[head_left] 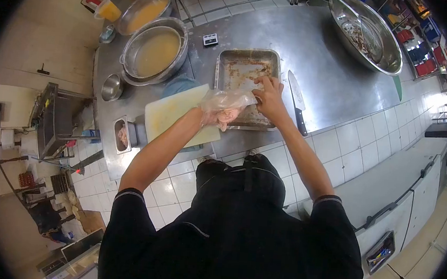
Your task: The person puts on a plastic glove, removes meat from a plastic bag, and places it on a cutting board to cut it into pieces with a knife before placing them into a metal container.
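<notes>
My left hand (210,116) is closed around a pale pink piece of raw meat (227,118), over the edge between the cutting board and the tray. A clear plastic bag (225,99) lies over and around that hand, so most of its fingers are hidden. With my right hand (269,99) I pinch the bag's far right end. Below both hands is a metal tray (244,70) with brown residue on its bottom. A white cutting board (165,108) lies under my left forearm, stained yellowish.
A knife (296,95) lies right of the tray. A small digital device (210,40) sits behind it. Large bowls of cloudy liquid (157,53) and a small steel bowl (112,88) stand left. A small metal pan (124,134) holds meat. A big steel bowl (393,53) is far right.
</notes>
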